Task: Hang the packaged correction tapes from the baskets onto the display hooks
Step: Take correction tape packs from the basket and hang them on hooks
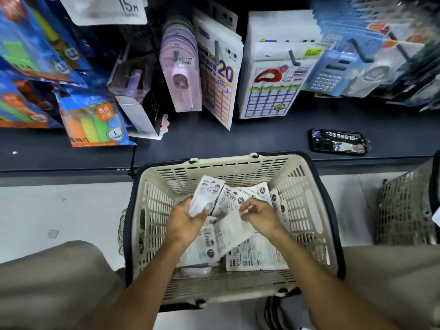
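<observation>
A beige plastic basket (152, 210) with a dark rim sits on the floor between my knees. It holds several white packaged correction tapes (252, 256). My left hand (188, 222) grips a small stack of packs (207, 194) fanned upward. My right hand (258, 215) pinches the edge of another pack (232, 228) lying across the pile. Above, display hooks (294, 58) carry hung stationery packs, among them lilac correction tapes (183, 75).
A dark shelf ledge (238, 141) runs behind the basket. A phone with a keychain tag (338, 141) lies on it at the right. A second basket (404, 210) stands at the right edge. Highlighter packs (92, 120) lean at the left.
</observation>
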`<state>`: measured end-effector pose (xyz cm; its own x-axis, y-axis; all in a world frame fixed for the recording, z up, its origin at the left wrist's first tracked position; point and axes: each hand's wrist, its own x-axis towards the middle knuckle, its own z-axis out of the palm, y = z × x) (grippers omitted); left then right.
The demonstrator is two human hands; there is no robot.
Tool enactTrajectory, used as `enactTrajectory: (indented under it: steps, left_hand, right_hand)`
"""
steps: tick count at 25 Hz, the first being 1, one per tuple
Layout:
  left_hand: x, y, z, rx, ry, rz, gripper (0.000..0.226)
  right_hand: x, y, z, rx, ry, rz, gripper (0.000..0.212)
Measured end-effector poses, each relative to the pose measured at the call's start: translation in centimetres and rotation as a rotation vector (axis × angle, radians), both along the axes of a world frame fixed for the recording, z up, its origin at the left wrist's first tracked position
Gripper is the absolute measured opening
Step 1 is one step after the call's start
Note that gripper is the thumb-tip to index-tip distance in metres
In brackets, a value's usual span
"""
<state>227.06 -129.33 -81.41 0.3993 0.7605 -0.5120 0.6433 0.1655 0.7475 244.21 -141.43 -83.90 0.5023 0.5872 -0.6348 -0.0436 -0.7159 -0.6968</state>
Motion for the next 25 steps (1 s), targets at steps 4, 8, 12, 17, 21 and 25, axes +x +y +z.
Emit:
enactTrajectory:
  steps: [4,8,12,17,21,25]
  left_hand:
    - [0.4,-0.1,-0.2,-0.154,-0.009,-0.118,0.020]
    - [-0.2,-0.1,0.4,-0.406,-0.128,-0.077,0.072]
    - [-0.1,-2.2,0.1,-0.425,0.041,-0.197,0.077]
    - [0.4,-2.7,-2.0,-0.360,0.084,-0.019,0.057]
    - [0.0,-2.0,-2.7,-0.455,0.003,-0.022,0.059]
    - [-0.7,-3.1,-4.4,-0.520,0.016,-0.105,0.081]
  right_hand:
    - [1.5,4.2,4.2,0.002,0.486,-0.203,0.026]
    - [2.3,4.2,5.1,-0.028,0.738,-0.328,0.016]
    - [-0.4,1.9,2.8,-0.036,0.653,-0.321,0.036]
    - [-3.4,-0.6,-0.5,-0.197,0.088,-0.045,0.067]
    - [-2.0,-1.2,-1.1,-0.205,0.286,-0.266,0.097]
    - [-1.6,-2.2,-2.5,-0.114,0.348,-0.465,0.048]
